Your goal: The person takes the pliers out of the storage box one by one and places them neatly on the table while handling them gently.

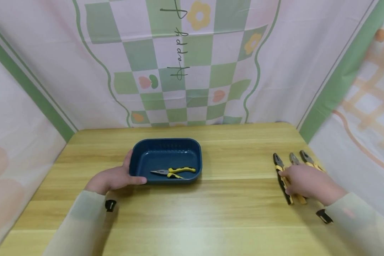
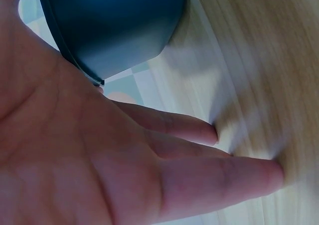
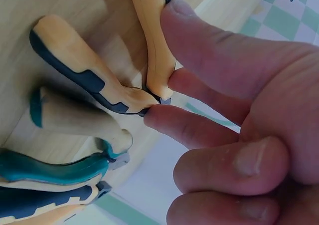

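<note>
A dark blue rectangular plastic box (image 1: 166, 142) stands on the table left of centre. Inside it lies a pair of long-nose pliers (image 1: 180, 170) with yellow and black handles. My left hand (image 1: 118, 176) is at the box's front left corner, thumb along the front rim, other fingers stretched out straight in the left wrist view. At the table's right side, my right hand (image 1: 310, 181) pinches the leftmost combination pliers (image 1: 277, 160) by the handles, thumb on one and fingertips on the other. These pliers lie on the table, jaws pointing away.
Two more pairs of pliers, the middle one (image 1: 294, 159) and the right one (image 1: 306, 157), lie beside and partly under my right hand. The wooden table (image 1: 230, 213) ends at a patterned cloth (image 1: 192, 71) behind and at both sides.
</note>
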The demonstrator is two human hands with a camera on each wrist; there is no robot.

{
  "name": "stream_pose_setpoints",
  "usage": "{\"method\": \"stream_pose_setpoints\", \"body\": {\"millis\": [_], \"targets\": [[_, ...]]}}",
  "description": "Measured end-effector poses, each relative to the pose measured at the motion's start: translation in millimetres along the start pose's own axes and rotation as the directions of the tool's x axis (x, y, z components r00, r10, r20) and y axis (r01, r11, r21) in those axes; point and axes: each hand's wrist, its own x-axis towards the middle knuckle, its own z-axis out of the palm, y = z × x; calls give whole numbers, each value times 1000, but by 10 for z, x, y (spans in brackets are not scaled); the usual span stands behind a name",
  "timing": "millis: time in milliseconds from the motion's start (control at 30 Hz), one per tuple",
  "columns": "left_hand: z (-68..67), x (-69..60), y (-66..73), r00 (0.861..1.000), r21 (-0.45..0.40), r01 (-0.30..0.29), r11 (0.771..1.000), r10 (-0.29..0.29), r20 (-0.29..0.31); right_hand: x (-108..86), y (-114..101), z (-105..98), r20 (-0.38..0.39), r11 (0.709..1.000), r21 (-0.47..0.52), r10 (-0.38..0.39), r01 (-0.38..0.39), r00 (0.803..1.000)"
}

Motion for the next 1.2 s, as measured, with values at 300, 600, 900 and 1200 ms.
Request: {"method": "stream_pose_setpoints", "body": {"millis": [300, 600, 900, 1200], "targets": [[-3, 1, 3, 1000, 18, -11, 1000, 11, 8, -33, 20, -25, 23, 1000, -14, -15, 15, 1000], [7, 16, -26, 1000, 13, -14, 1000, 14, 6, -36, 12, -20, 19, 1000, -22, -14, 14, 1000], [-4, 19, -21, 1000, 17, -24, 1000, 24, 9, -3, 21, -24, 30, 998, -14, -53, 53, 998], [-23, 5, -17, 999, 9, -33, 999, 33, 7, 167, -157, -151, 10, 1000, 4, -18, 18, 1000]]}}
